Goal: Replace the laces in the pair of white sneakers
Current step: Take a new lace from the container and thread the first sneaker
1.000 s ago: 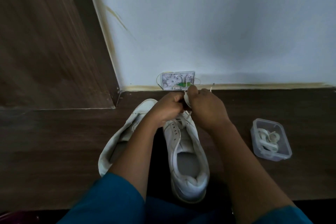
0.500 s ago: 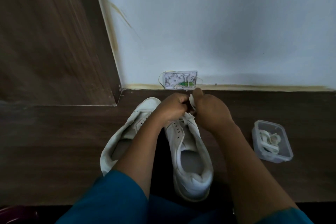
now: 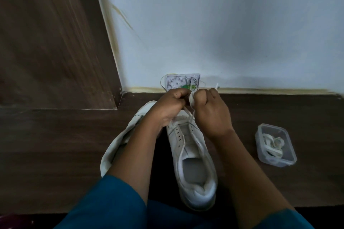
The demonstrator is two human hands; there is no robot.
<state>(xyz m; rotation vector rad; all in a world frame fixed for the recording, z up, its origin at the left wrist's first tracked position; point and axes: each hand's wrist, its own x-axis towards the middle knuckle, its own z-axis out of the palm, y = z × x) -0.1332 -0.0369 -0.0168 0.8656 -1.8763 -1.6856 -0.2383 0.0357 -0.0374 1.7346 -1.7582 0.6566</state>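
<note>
Grip: the left hand (image 3: 167,109) and right hand (image 3: 212,115) are both curled, knuckles almost touching. Each pinches the flat white lace (image 3: 191,99) above the toe end of the upright white leather sneaker (image 3: 193,154).
Lace run: two strands drop from the pinch into the sneaker's front eyelets.
Key relation: the sneaker's long axis runs from the toe under the hands to the heel near the person. The bare eyelet rows lie heelward of the grip, and both hands are equally near them.
Stage, judged: only the front eyelets are laced.
Second shoe: another white sneaker on its side (image 3: 130,132), just left of the upright sneaker, partly hidden by the left forearm.
Supply: a clear plastic tub of coiled white laces (image 3: 275,145), well right of the sneaker.
Beyond the toe: a small white wall box (image 3: 183,82).
</note>
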